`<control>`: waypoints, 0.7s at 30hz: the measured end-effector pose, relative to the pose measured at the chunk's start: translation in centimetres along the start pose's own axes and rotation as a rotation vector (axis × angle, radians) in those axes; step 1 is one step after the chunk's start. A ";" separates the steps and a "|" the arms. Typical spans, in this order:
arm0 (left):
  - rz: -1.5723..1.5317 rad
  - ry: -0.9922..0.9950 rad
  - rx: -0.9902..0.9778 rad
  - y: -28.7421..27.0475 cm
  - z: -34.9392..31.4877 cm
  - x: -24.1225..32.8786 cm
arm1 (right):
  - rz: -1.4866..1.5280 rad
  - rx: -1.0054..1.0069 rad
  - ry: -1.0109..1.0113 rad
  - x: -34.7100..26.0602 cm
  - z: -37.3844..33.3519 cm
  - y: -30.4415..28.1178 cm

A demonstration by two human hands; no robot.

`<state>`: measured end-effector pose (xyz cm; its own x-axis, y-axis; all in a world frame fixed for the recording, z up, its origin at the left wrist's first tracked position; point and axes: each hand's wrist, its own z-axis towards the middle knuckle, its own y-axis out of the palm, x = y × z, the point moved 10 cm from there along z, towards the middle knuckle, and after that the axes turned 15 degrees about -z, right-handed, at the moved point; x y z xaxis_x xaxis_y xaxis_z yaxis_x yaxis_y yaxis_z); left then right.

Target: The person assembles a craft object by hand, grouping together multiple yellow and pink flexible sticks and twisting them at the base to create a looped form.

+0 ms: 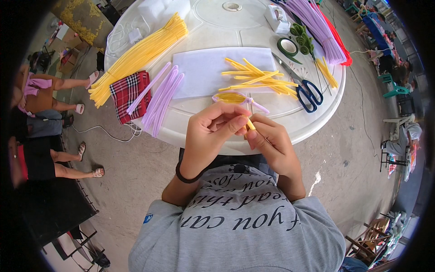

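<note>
Just past the table's near edge, my two hands meet at a short yellow pipe cleaner [250,123]. The fingertips of my left hand [210,129] pinch its upper end, while my right hand [274,144] grips the lower part between thumb and fingers. Right behind my fingers lies a leaf-shaped lilac loop filled with yellow [229,97], its lilac tail pointing right. Cut yellow pipe cleaners [260,78] are strewn over a white sheet [197,68]. Folded lilac pipe cleaners [162,102] rest left of the sheet. Dark-blue-handled scissors [310,95] lie to the right, blades toward the sheet.
On the round white table [319,120] are a long yellow pipe cleaner bundle [140,56], a plaid cloth [131,96], green tape [288,46], a tape dispenser [277,19], green coils [302,38] and a lilac bundle [317,27]. People sit to the left; a cable crosses the floor.
</note>
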<state>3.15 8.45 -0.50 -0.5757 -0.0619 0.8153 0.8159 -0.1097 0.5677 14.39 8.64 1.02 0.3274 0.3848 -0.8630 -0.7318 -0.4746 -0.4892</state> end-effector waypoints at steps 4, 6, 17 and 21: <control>-0.004 -0.011 0.043 -1.0 0.1 0.1 | 0.049 0.052 0.066 1.7 -0.3 -0.1; -0.009 0.007 0.093 -1.7 0.1 0.2 | 0.035 0.241 0.025 0.9 -0.5 -1.4; -0.110 0.020 0.190 -2.9 -0.2 0.3 | -0.609 0.627 -0.407 -3.9 -2.0 -3.4; -0.065 0.050 0.137 -2.6 -0.1 0.7 | -0.551 0.622 -0.353 -4.3 -1.8 -4.4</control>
<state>0.58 8.63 -1.40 -0.6264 -0.1089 0.7719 0.7748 0.0214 0.6318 17.25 7.65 6.62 0.5996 0.7001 -0.3876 -0.7501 0.3230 -0.5770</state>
